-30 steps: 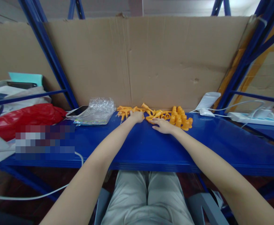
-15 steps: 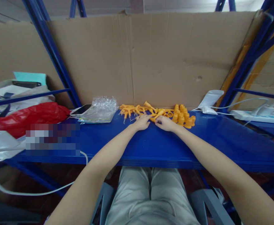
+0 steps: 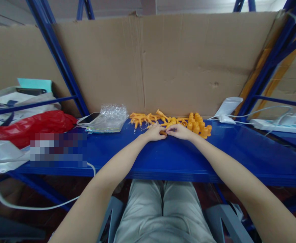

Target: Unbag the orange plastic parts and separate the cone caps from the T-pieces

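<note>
At the middle of the blue tabletop (image 3: 173, 157), my left hand (image 3: 154, 133) is closed around an orange plastic piece (image 3: 163, 134), part of which shows between thumb and fingers. My right hand (image 3: 180, 132) meets it from the right, its thumb and fingers pinched together at the same piece. Just behind lie branching orange plastic parts (image 3: 140, 118), some with thin metal spirals (image 3: 135, 129) at their ends. To the right of my right hand, several orange cup-shaped pieces (image 3: 195, 127) stand grouped together. The fingers hide most of the held piece.
Clear plastic bags (image 3: 111, 119) and a dark phone-like object (image 3: 91, 117) lie to the left, near a red plastic bag (image 3: 44, 126). A cardboard sheet (image 3: 188, 60) backs the table. At right are a white packet (image 3: 227, 108), cables and a power strip (image 3: 276, 125).
My right hand has moved slightly left and now meets my left hand. An orange piece has come into sight between them, nearer to me than the pile.
</note>
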`<action>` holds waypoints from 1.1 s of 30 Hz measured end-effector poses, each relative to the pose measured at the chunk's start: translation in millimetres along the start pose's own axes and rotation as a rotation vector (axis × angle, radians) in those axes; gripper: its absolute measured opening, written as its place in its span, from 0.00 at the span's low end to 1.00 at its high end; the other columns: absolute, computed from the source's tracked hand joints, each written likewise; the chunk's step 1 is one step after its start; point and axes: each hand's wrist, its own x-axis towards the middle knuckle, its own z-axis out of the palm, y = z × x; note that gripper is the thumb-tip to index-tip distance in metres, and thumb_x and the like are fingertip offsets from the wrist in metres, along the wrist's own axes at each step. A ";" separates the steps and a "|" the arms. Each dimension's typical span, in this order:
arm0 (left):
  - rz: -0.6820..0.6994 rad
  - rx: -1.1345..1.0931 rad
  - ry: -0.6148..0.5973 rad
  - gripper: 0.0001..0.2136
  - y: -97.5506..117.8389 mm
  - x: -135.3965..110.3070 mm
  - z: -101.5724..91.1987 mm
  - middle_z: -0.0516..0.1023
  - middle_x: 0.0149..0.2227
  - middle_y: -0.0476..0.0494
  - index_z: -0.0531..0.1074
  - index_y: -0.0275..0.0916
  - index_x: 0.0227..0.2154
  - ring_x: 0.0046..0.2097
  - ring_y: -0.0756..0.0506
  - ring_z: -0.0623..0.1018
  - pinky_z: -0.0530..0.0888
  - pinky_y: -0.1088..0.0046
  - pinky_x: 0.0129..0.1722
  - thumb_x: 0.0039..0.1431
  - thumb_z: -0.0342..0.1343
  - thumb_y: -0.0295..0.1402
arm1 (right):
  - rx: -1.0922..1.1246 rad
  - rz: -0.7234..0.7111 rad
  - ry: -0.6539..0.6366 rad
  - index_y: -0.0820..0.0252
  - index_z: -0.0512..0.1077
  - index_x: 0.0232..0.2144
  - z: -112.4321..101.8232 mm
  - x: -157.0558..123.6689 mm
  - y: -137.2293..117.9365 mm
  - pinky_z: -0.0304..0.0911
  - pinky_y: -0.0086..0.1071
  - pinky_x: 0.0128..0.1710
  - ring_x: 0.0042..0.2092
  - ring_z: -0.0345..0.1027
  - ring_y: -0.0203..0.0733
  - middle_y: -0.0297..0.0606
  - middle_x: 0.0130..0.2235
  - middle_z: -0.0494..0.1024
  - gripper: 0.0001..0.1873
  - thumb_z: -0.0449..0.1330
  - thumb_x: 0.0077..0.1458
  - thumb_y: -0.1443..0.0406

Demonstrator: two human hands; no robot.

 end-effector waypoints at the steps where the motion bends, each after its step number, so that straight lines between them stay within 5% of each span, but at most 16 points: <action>1: -0.003 0.009 0.001 0.15 1.3 0.5 0.0 0.79 0.44 0.41 0.78 0.42 0.45 0.50 0.38 0.74 0.68 0.62 0.52 0.58 0.53 0.37 | -0.029 0.009 0.033 0.61 0.79 0.34 -2.0 0.3 1.3 0.69 0.37 0.43 0.38 0.75 0.40 0.39 0.36 0.82 0.09 0.57 0.56 0.69; 9: -0.009 -0.018 0.176 0.15 -2.1 -1.3 -7.8 0.76 0.44 0.41 0.78 0.41 0.42 0.51 0.41 0.73 0.68 0.61 0.53 0.61 0.47 0.25 | -0.340 -0.035 0.244 0.63 0.72 0.53 -12.5 0.4 18.6 0.60 0.48 0.59 0.58 0.66 0.53 0.51 0.55 0.73 0.23 0.58 0.53 0.70; 17: 0.264 -0.260 0.448 0.14 -14.9 0.3 -10.7 0.76 0.41 0.42 0.77 0.38 0.39 0.47 0.46 0.75 0.71 0.63 0.50 0.60 0.48 0.20 | -0.371 -0.036 0.232 0.62 0.70 0.55 -8.9 3.2 21.9 0.61 0.51 0.57 0.57 0.67 0.55 0.51 0.55 0.74 0.24 0.59 0.57 0.61; 21: 0.294 -0.250 0.444 0.11 -9.0 -2.2 -14.1 0.77 0.41 0.42 0.78 0.39 0.39 0.47 0.45 0.76 0.72 0.61 0.51 0.60 0.52 0.24 | -0.436 -0.019 0.185 0.61 0.74 0.49 -14.7 1.8 17.3 0.64 0.47 0.52 0.51 0.71 0.52 0.49 0.49 0.78 0.17 0.59 0.57 0.64; 26: 0.162 -0.220 0.444 0.13 -4.3 -7.0 -16.4 0.68 0.61 0.34 0.77 0.38 0.42 0.61 0.37 0.69 0.65 0.52 0.61 0.60 0.57 0.41 | -0.554 -0.048 0.274 0.61 0.74 0.47 -25.2 -2.4 9.7 0.64 0.45 0.48 0.47 0.71 0.52 0.48 0.45 0.79 0.15 0.58 0.57 0.66; 30: 0.088 -0.258 0.370 0.13 -6.0 -4.8 -10.1 0.60 0.67 0.36 0.76 0.38 0.43 0.63 0.40 0.68 0.63 0.54 0.63 0.67 0.46 0.33 | -0.637 -0.067 0.277 0.63 0.74 0.46 -29.2 -5.5 1.1 0.63 0.43 0.45 0.46 0.70 0.53 0.49 0.43 0.80 0.14 0.56 0.58 0.67; 33: 0.150 -0.270 0.344 0.13 -8.3 -0.7 -4.3 0.64 0.64 0.36 0.75 0.37 0.42 0.62 0.41 0.70 0.66 0.55 0.61 0.64 0.46 0.26 | -0.667 -0.091 0.267 0.63 0.74 0.46 -28.3 -6.8 -3.3 0.62 0.42 0.44 0.46 0.70 0.53 0.50 0.43 0.79 0.15 0.55 0.58 0.68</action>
